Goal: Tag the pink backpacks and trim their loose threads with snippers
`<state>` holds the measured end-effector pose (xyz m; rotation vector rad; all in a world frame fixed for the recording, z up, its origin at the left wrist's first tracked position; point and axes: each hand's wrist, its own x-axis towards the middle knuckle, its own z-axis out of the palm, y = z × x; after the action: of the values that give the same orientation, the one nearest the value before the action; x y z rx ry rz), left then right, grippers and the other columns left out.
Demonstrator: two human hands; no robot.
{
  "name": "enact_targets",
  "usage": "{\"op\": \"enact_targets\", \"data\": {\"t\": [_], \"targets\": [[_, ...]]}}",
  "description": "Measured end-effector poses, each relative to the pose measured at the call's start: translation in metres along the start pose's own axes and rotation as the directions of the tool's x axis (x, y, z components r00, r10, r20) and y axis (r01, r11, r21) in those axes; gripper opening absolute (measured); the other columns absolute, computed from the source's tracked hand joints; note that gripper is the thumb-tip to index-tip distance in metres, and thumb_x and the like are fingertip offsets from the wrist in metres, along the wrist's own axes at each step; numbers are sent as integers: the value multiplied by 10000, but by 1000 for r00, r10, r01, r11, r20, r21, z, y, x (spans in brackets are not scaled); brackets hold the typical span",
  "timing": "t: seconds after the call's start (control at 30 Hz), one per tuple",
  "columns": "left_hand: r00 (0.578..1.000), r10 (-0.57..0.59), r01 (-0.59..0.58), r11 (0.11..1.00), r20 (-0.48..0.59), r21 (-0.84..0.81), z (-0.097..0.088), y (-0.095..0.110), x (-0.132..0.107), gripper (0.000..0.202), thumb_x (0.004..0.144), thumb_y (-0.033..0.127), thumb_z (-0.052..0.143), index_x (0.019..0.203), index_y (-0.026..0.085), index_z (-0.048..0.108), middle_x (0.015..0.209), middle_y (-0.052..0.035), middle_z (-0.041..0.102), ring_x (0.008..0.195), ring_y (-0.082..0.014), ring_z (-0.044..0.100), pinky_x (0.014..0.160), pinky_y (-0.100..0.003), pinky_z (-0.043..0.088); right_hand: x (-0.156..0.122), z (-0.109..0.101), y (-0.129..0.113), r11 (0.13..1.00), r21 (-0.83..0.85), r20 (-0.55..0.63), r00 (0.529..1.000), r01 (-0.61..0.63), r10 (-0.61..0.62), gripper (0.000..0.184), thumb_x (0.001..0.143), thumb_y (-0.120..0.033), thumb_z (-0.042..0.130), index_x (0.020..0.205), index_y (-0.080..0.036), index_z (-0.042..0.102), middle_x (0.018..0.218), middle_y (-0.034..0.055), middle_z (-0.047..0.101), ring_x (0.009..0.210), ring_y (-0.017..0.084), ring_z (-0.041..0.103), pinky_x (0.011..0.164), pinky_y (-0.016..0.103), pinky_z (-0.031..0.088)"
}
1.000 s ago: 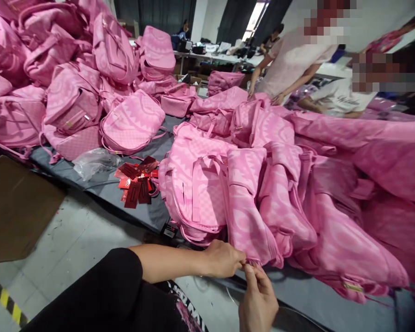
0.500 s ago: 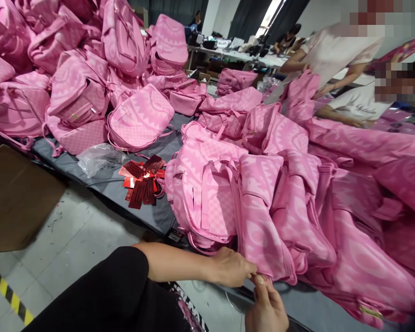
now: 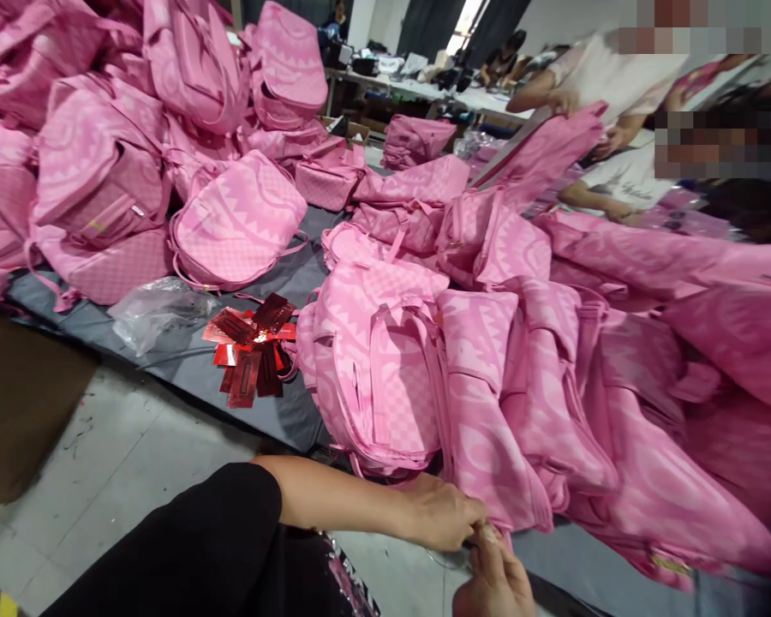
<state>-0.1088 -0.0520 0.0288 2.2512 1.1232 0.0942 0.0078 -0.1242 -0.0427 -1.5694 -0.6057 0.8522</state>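
Observation:
My left hand (image 3: 442, 514) reaches in from the left, its fingers closed in a pinch at the lower edge of a pink patterned backpack (image 3: 479, 411). Just below, my right hand (image 3: 494, 576) is closed too, thumb against fingers. The fingertips of both meet, and what lies between them is too small and covered to make out. A bit of pink edging shows beside the right fingers. Left of that bag stands another pink backpack (image 3: 385, 368), its checkered front facing me. A fan of shiny red tags (image 3: 252, 347) lies on the table by it.
More pink backpacks are heaped at the back left (image 3: 103, 154) and along the right (image 3: 668, 420). A crumpled clear plastic bag (image 3: 158, 313) lies on the grey-covered table (image 3: 295, 420). A cardboard box (image 3: 26, 403) stands at left. Across the table, a co-worker's hands hold a pink bag (image 3: 552, 154).
The view has shifted slightly, so the bags on the left sit further left. My hands stay pinched together. Across the table, the co-worker's pink bag has tilted over to the right.

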Motion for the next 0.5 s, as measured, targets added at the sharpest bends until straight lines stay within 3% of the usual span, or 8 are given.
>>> {"op": "enact_targets", "data": {"t": [0.23, 0.37, 0.43, 0.47, 0.5], "targets": [[998, 69, -69, 998, -10, -5, 1, -2, 6, 253, 857, 226, 532, 1091, 161, 602, 972, -123, 722, 793, -251, 693, 596, -314, 479, -13, 18, -25, 975, 142, -160, 968, -171, 193, 444, 525, -504, 836, 798, -180, 702, 954, 67, 717, 1032, 301, 627, 883, 405, 498], [994, 108, -108, 993, -7, -46, -25, -13, -15, 260, 874, 311, 581, 1109, 205, 609, 940, -76, 691, 743, -191, 658, 596, -281, 488, -13, 15, -30, 977, 36, -171, 962, -211, 214, 452, 549, -527, 817, 823, -181, 718, 976, 85, 727, 1096, 345, 610, 949, 459, 477], [987, 13, -22, 998, -159, -58, -53, -38, -50, 226, 892, 371, 580, 1057, 225, 634, 957, -62, 683, 839, -177, 655, 703, -273, 517, -13, 10, -27, 983, -49, -210, 964, -175, 161, 456, 595, -542, 785, 872, -186, 723, 1058, 106, 720, 1148, 372, 588, 978, 488, 468], [956, -78, 61, 996, -281, -68, -70, -57, -73, 215, 900, 399, 574, 1018, 233, 646, 962, -56, 683, 889, -172, 650, 765, -268, 520, -14, 8, -25, 986, -86, -233, 965, -142, 119, 456, 630, -548, 761, 911, -191, 721, 1098, 114, 711, 1172, 382, 574, 987, 501, 466], [870, -241, 218, 971, -431, -103, -86, -78, -98, 196, 899, 421, 575, 952, 252, 660, 952, -37, 688, 915, -162, 643, 815, -256, 516, -16, 6, -24, 987, -121, -230, 971, -103, 73, 464, 678, -553, 728, 978, -199, 713, 1133, 119, 697, 1197, 387, 558, 996, 514, 463]]}}
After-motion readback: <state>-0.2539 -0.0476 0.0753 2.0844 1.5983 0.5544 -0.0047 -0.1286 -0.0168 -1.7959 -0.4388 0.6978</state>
